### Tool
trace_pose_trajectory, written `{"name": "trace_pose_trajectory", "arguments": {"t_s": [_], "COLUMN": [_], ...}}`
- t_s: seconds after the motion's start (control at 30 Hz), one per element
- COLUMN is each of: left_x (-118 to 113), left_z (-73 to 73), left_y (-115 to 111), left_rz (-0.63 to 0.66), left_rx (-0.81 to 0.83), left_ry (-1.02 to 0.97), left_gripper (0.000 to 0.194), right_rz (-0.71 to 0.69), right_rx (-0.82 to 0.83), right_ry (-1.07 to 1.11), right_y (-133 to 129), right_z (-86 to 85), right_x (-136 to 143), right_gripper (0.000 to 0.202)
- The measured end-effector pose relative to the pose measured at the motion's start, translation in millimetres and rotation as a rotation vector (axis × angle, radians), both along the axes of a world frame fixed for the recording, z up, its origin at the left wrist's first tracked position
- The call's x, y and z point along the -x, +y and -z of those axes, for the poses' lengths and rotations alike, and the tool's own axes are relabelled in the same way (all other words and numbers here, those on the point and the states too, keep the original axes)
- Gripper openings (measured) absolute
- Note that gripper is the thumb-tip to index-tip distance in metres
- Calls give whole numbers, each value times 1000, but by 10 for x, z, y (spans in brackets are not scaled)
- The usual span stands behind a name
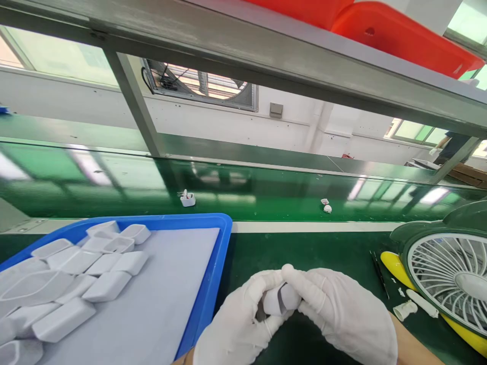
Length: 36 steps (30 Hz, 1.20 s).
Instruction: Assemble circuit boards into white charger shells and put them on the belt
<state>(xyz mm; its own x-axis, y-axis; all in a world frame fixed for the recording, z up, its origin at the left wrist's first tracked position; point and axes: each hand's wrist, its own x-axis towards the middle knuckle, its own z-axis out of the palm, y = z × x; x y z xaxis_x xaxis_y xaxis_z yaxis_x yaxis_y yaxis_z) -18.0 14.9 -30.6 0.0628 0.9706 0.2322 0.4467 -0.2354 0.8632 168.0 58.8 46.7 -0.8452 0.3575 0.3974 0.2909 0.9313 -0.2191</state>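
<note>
Both of my hands wear white gloves and meet low in the middle of the head view. Between them is a small white plastic housing (272, 302) with a dark curved gap on its face. My left hand (243, 314) curls around its left side, thumb below and fingers above. My right hand (335, 304) closes on its right side, with fingertips touching those of the left. The gloves cover much of the piece. To the left, a blue tray (224, 253) lined with a pale sheet holds several white hollow plastic housings (107, 286).
At right stands a green fan (470, 284) with a white grille. Near it lie dark tweezers (379, 274) and a crumpled white finger cover (405, 310). Small white parts (187, 198) sit on the green ledge. Overhead runs a metal shelf (243, 45) bearing red bins (399, 35).
</note>
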Motion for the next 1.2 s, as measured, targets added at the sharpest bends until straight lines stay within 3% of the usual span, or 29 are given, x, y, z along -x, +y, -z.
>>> {"name": "trace_pose_trajectory", "arguments": {"t_s": [0.17,0.3,0.47,0.57,0.63,0.73,0.8,0.87,0.9,0.97,1.03,1.1,1.2], "left_x": [-4,-5,8,-4,-15,-30,-40,-53,-60,-79,-103,-125,-144], "left_z": [50,81,115,86,33,-82,-166,-241,-271,-306,-308,-286,-248], "left_y": [-15,-25,0,21,26,43,72,107,121,128,107,69,18], "left_rz": [-16,-30,161,191,163,-9,-135,-200,-215,-230,-213,-164,-114], "left_rx": [54,103,196,153,105,172,233,277,301,339,368,389,342], "left_ry": [-5,-73,-203,-167,-108,-166,-344,-526,-592,-666,-712,-741,-704], "left_gripper": [31,30,31,30,21,13,17,22,25,29,30,27,28], "right_rz": [32,42,77,75,62,139,282,391,391,314,248,245,238], "right_rx": [94,197,345,420,392,308,283,264,255,235,199,161,107], "right_ry": [26,42,44,57,111,237,354,425,416,374,465,608,647], "right_y": [-31,-18,-21,-31,-29,-8,8,15,11,-11,-41,-63,-60], "right_z": [-16,41,132,130,89,25,47,157,243,453,658,798,834], "right_x": [47,46,40,26,-21,-137,-177,-125,-61,116,293,394,367], "right_gripper": [41,42,35,38,48,83,66,38,36,56,74,67,53]}}
